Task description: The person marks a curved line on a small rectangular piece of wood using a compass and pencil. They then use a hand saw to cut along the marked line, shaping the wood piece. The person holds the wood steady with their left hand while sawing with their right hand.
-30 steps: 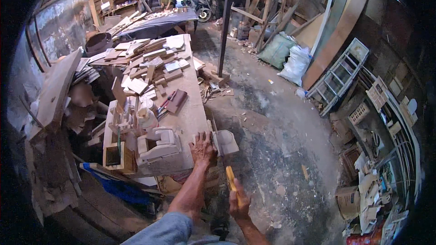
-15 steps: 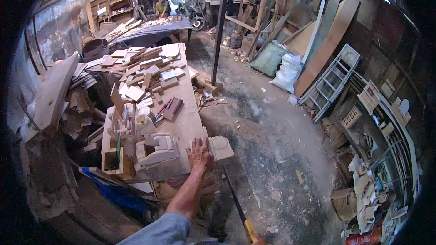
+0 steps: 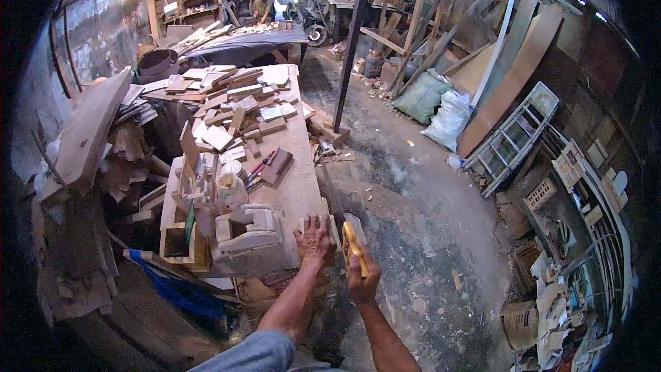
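Observation:
My left hand [image 3: 317, 242] lies with its fingers spread at the right edge of the wooden workbench [image 3: 303, 165], pressing on a pale board [image 3: 358, 226] that juts past the edge. My right hand [image 3: 365, 281] grips the yellow handle of a handsaw [image 3: 352, 242]. Its thin dark blade points up and away, over the board, close beside my left fingers. Whether the teeth touch the wood I cannot tell. Left of my left hand sits a pale shaped wooden piece [image 3: 249, 229]. Behind it stand an open jar [image 3: 231, 189], pens [image 3: 259, 167] and a brown block [image 3: 277, 167].
Wood offcuts [image 3: 234, 107] are heaped on the bench's far half. A wooden box [image 3: 184, 248] stands at its near left corner. Beyond are a dark post [image 3: 351, 48], filled sacks [image 3: 447, 118] and a leaning ladder [image 3: 513, 136]. Another person [image 3: 262, 7] is far back.
My right hand has risen from the lower edge with the saw, bringing it up to the overhanging board. My left hand stays on the board while the whole view shifts slightly.

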`<state>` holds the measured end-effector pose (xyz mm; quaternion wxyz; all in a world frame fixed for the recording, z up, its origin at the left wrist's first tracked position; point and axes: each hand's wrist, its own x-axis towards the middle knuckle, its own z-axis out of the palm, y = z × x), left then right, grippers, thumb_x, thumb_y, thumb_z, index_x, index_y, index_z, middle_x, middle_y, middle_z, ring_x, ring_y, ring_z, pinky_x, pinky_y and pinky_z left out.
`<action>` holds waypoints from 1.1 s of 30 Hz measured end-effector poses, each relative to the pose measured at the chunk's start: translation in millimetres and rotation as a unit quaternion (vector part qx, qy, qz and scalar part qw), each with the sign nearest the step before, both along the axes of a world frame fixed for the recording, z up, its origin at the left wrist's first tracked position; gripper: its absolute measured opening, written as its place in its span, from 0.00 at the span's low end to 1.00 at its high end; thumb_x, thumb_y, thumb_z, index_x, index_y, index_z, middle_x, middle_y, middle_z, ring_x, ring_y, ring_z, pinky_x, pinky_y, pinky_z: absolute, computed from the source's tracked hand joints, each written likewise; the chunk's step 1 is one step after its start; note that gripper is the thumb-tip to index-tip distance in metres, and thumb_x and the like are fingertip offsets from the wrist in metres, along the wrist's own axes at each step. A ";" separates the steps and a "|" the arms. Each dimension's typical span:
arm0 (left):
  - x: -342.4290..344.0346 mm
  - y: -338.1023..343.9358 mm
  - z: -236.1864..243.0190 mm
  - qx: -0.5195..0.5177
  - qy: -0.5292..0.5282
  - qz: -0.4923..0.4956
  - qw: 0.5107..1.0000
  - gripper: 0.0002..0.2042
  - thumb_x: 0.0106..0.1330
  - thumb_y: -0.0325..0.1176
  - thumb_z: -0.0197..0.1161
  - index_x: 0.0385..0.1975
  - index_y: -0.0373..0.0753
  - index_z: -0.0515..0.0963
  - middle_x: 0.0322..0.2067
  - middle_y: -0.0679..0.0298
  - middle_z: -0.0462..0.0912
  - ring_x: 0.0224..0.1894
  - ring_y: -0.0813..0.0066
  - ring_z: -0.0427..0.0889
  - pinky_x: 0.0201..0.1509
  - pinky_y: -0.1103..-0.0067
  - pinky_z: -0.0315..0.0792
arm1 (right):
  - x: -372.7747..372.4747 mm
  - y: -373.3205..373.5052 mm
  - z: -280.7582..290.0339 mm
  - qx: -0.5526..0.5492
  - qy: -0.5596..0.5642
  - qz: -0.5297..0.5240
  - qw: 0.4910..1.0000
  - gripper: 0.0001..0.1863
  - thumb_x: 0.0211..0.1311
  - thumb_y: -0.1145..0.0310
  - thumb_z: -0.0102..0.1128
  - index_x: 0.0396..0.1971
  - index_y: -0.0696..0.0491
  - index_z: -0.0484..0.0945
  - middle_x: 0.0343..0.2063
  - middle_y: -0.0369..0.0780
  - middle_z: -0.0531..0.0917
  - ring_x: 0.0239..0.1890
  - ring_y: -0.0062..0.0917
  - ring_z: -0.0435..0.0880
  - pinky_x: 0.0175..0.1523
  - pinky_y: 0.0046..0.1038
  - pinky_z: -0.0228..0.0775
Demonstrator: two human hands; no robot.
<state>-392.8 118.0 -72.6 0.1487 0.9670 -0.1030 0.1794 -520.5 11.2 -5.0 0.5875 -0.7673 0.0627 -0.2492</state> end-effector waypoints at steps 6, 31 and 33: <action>-1.9 -1.9 22.7 -0.003 0.094 0.007 0.995 0.28 0.60 0.42 0.57 0.64 0.53 0.68 0.58 0.62 0.71 0.65 0.64 0.66 0.60 0.51 0.62 | 13.3 6.1 5.1 -0.026 -0.037 -0.011 0.999 0.24 0.70 0.60 0.53 0.56 0.63 0.76 0.46 0.51 0.84 0.48 0.35 0.83 0.54 0.33 0.73; 2.6 -3.2 11.9 0.031 0.029 0.017 0.999 0.24 0.61 0.43 0.58 0.60 0.54 0.72 0.55 0.65 0.72 0.64 0.68 0.68 0.57 0.49 0.66 | -278.5 -11.4 -24.5 -0.084 0.093 0.012 0.992 0.26 0.70 0.61 0.54 0.62 0.63 0.71 0.47 0.48 0.84 0.44 0.30 0.84 0.45 0.29 0.77; 1.7 -0.6 12.0 0.025 0.037 0.020 0.999 0.25 0.60 0.42 0.59 0.60 0.54 0.72 0.54 0.65 0.72 0.63 0.68 0.68 0.57 0.49 0.66 | -302.1 -18.6 -15.2 -0.099 0.101 0.010 0.990 0.27 0.70 0.60 0.54 0.62 0.62 0.71 0.46 0.48 0.84 0.43 0.29 0.84 0.45 0.30 0.77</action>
